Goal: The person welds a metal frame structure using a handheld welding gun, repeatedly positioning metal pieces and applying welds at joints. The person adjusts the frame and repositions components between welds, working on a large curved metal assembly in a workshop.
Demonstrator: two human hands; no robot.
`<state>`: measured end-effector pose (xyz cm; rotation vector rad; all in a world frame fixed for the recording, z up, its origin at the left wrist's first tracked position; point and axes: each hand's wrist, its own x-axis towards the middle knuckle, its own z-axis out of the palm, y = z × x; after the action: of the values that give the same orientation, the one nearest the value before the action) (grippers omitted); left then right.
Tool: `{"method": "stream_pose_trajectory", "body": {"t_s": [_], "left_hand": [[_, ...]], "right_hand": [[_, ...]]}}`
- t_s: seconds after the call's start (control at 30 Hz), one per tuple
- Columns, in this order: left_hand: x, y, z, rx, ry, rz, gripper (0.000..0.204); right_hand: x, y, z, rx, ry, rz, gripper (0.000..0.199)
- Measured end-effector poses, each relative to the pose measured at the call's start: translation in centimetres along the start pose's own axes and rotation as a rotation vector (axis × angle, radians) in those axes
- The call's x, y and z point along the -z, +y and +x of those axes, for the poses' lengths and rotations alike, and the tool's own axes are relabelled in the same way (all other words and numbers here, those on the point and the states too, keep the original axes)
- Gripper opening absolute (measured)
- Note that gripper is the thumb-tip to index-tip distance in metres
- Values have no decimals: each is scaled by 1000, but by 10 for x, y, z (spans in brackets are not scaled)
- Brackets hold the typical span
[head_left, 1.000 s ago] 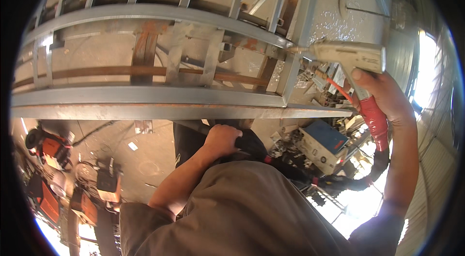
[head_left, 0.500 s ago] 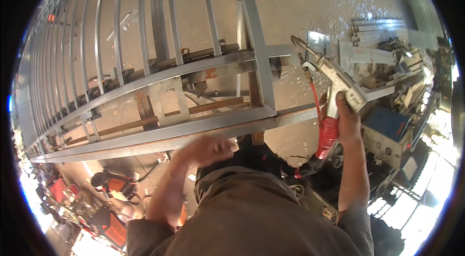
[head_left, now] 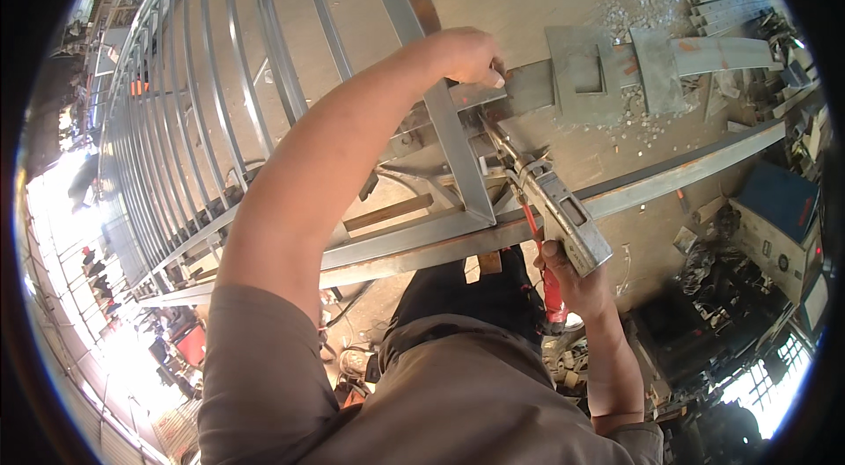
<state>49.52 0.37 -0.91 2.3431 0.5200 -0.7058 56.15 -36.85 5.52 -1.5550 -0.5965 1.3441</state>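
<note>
Frame point(head_left: 264, 113) bars run up-left; left hand point(head_left: 466, 56) presses closed on the bar point(head_left: 458, 144) top.
Right hand point(head_left: 572, 280) grips the gun point(head_left: 550, 197), whose long axis points up-left, tip just below the left fingers point(head_left: 493, 76).

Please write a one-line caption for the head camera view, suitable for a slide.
Left hand grips a grey metal frame while the right hand aims a red-handled welding gun at its joint.
</note>
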Motion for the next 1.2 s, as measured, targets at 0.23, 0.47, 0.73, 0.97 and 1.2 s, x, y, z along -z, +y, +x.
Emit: {"method": "stream_pose_trajectory", "body": {"t_s": [0.23, 0.47, 0.73, 0.97, 1.2], "left_hand": [[6, 15, 0, 82, -3, 76, 32], [7, 22, 0, 79, -5, 152, 36], [5, 18, 0, 54, 2, 158, 36], [6, 17, -2, 31, 40, 241, 32], [7, 19, -4, 5, 44, 255, 36]], "right_hand": [[-13, -11, 29, 58, 11, -56, 34], [-38, -22, 44, 47, 25, -115, 36], [-59, -23, 46, -16, 44, -44, 39], [-69, -30, 46, -31, 31, -199, 66], [-77, -31, 44, -30, 88, -172, 49]]}}
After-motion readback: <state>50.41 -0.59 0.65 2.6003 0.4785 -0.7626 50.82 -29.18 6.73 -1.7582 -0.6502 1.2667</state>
